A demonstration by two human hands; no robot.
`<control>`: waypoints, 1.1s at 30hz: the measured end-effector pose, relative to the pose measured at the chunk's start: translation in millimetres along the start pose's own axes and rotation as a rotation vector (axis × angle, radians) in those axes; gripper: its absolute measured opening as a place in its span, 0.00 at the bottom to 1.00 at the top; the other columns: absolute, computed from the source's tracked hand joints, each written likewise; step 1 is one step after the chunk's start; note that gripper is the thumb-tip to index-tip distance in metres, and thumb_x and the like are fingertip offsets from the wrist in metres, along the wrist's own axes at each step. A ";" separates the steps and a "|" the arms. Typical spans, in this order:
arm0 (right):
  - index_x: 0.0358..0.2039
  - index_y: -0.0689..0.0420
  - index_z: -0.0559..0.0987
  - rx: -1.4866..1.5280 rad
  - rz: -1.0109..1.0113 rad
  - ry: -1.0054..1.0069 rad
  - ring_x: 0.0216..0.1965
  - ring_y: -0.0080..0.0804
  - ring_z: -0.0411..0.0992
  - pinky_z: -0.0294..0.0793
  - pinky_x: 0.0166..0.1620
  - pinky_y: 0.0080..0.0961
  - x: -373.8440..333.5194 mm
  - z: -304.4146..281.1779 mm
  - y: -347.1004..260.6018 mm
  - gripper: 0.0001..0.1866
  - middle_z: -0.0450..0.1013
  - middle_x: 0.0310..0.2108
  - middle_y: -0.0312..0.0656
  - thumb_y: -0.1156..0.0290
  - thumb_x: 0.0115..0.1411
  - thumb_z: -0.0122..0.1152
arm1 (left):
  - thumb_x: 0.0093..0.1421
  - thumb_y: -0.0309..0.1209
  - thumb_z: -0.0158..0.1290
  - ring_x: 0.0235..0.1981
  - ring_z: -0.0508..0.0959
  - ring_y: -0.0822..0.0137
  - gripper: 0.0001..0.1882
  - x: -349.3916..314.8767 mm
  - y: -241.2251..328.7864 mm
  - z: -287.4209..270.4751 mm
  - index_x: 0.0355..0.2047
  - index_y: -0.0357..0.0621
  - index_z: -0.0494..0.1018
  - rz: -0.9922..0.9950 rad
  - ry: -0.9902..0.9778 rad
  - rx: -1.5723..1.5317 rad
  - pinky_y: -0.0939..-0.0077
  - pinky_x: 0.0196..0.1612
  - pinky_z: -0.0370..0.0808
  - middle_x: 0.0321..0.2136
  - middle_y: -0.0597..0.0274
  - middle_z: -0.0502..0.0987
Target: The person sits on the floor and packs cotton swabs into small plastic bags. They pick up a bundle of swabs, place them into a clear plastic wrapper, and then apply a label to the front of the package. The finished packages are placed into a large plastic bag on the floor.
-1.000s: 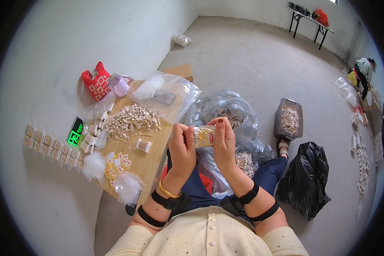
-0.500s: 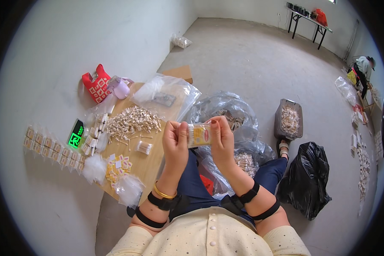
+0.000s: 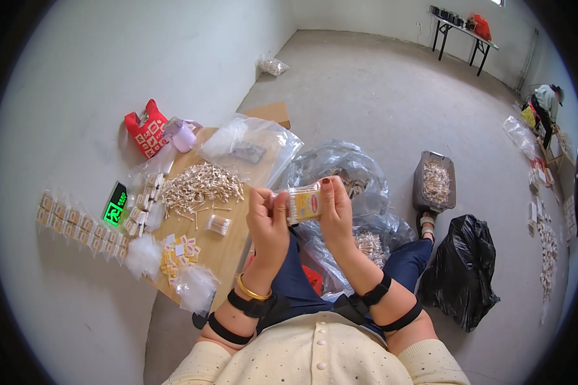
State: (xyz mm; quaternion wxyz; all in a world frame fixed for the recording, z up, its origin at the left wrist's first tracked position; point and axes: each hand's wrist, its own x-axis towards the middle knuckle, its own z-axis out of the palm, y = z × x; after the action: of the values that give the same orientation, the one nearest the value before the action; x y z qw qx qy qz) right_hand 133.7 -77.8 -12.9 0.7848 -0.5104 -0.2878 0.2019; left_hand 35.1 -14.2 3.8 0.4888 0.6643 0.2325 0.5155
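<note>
A clear bag of cotton swabs [image 3: 304, 203] with a yellow card inside is held up in front of my lap. My left hand [image 3: 268, 218] grips its left end between thumb and fingers. At the other end, my right hand [image 3: 334, 208] pinches the bag, thumb in front. On the wooden table [image 3: 230, 256] to the left lie a heap of loose cotton swabs [image 3: 202, 186], a small bundle of swabs [image 3: 218, 224], a pile of yellow cards [image 3: 178, 251] and empty clear bags [image 3: 196, 287].
Filled swab packs [image 3: 80, 224] line the left side near a lit green sign [image 3: 115, 204]. Large clear sacks [image 3: 340, 167] of swabs stand ahead of my lap. Right of them are a grey bin [image 3: 435, 181] and a black bag [image 3: 461, 273]. Another person [image 3: 546, 106] bends at far right.
The swab bag has tilted and shifted slightly right, with more of its left end showing. Both hands keep hold of it and have barely moved.
</note>
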 end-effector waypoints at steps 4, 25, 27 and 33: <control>0.31 0.56 0.69 0.074 0.055 -0.003 0.24 0.12 0.59 0.60 0.27 0.15 1.2 -2.0 -1.5 0.16 0.62 0.21 0.27 0.59 0.71 0.45 | 0.64 0.30 0.55 0.15 0.62 0.77 0.13 -0.9 1.6 -5.4 0.29 0.40 0.61 0.260 -0.003 0.434 0.80 0.18 0.60 0.15 0.63 0.61; 0.31 0.59 0.71 -0.131 -0.062 0.098 0.26 0.16 0.62 0.65 0.30 0.18 6.6 -29.2 11.9 0.13 0.67 0.23 0.32 0.64 0.70 0.48 | 0.62 0.32 0.59 0.19 0.66 0.83 0.09 -4.6 -0.8 -20.6 0.30 0.43 0.72 -0.372 -0.199 -0.251 0.87 0.23 0.62 0.19 0.73 0.71; 0.31 0.59 0.71 -0.167 -0.093 0.123 0.27 0.16 0.63 0.65 0.31 0.18 6.4 -37.8 15.1 0.13 0.68 0.24 0.32 0.64 0.70 0.48 | 0.60 0.32 0.60 0.20 0.68 0.82 0.09 -5.4 -3.7 -23.5 0.27 0.43 0.73 -0.430 -0.215 -0.242 0.87 0.23 0.63 0.21 0.70 0.75; 0.35 0.56 0.73 -0.179 0.007 0.235 0.29 0.17 0.64 0.65 0.32 0.18 6.9 -120.0 54.1 0.12 0.68 0.27 0.30 0.62 0.71 0.47 | 0.59 0.32 0.61 0.20 0.70 0.81 0.08 -3.6 -23.8 -84.7 0.27 0.44 0.75 -0.371 -0.060 -0.111 0.87 0.23 0.64 0.20 0.71 0.75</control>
State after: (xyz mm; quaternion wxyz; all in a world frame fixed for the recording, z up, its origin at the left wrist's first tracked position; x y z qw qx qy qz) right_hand 216.6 -134.3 -98.4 0.7636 -0.5996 -0.2091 0.1171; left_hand -38.8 27.4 -19.9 0.6179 0.5972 0.3075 0.4087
